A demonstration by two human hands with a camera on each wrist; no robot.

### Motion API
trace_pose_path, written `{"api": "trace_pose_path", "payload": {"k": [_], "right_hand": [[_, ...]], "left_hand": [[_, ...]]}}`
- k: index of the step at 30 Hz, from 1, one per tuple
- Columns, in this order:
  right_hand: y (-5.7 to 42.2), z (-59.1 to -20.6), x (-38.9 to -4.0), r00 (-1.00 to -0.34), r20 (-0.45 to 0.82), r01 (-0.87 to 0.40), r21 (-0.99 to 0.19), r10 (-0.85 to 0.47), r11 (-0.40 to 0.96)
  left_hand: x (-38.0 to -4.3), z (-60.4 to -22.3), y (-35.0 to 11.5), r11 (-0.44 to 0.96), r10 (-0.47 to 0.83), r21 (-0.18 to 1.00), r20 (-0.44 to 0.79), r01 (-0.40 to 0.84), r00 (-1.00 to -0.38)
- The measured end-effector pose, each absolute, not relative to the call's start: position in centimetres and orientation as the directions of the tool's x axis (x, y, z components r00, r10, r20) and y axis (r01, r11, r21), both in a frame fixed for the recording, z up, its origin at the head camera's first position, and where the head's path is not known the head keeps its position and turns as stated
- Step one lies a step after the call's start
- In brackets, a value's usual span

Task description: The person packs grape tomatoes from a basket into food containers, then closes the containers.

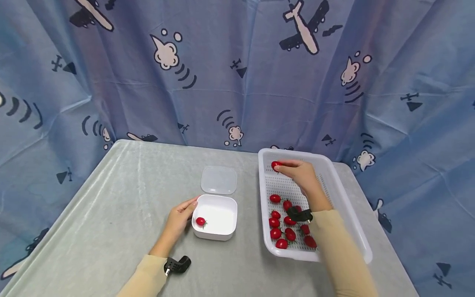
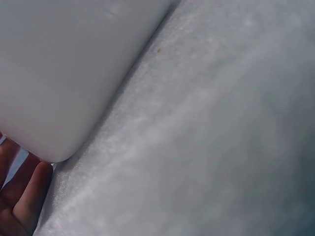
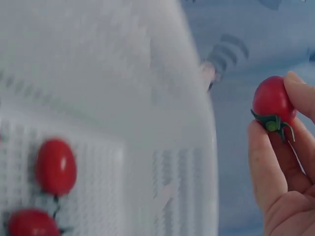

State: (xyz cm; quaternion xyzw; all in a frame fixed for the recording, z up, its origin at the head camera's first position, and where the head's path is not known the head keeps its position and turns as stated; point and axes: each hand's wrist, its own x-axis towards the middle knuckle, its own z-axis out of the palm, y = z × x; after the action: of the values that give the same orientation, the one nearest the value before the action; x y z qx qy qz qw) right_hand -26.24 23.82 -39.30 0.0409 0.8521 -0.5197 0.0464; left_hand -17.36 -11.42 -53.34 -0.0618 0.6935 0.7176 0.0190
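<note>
My right hand (image 1: 302, 175) pinches a red cherry tomato (image 3: 273, 98) between thumb and fingers, over the far left corner of the white plastic basket (image 1: 262, 194). In the right wrist view its green stem end hangs downward. More cherry tomatoes (image 1: 290, 234) lie in the near half of the basket, partly hidden by my right wrist. My left hand (image 1: 179, 216) grips the white square box (image 1: 215, 236) at its left side, with a fingertip on the rim and other fingers against the outer wall. One cherry tomato (image 1: 200, 221) sits inside the box, toward its left side.
A translucent lid (image 1: 219, 180) lies flat on the table just behind the box. Grey cloth (image 1: 122, 214) covers the table. A blue curtain (image 1: 208, 74) printed with airplanes hangs behind it. The basket's raised walls stand to the right of the box.
</note>
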Motion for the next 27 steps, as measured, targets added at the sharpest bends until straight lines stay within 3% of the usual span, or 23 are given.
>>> {"api": "trace_pose_path", "payload": {"k": [10,27], "right_hand": [[19.3,-38.3,-25.1,-0.992,-0.081,0.032,-0.911,-0.101,0.411],[13.6,-38.2,-23.3,-0.986,-0.081,0.023,-0.932,-0.146,0.362]], "left_hand": [[-17.4,-53.4,-11.6,-0.006,-0.061,0.994,-0.111,-0.111,-0.992],[-17.4,-53.2,-11.5,-0.023,-0.063,0.992,-0.123,-0.122,-0.99]]}}
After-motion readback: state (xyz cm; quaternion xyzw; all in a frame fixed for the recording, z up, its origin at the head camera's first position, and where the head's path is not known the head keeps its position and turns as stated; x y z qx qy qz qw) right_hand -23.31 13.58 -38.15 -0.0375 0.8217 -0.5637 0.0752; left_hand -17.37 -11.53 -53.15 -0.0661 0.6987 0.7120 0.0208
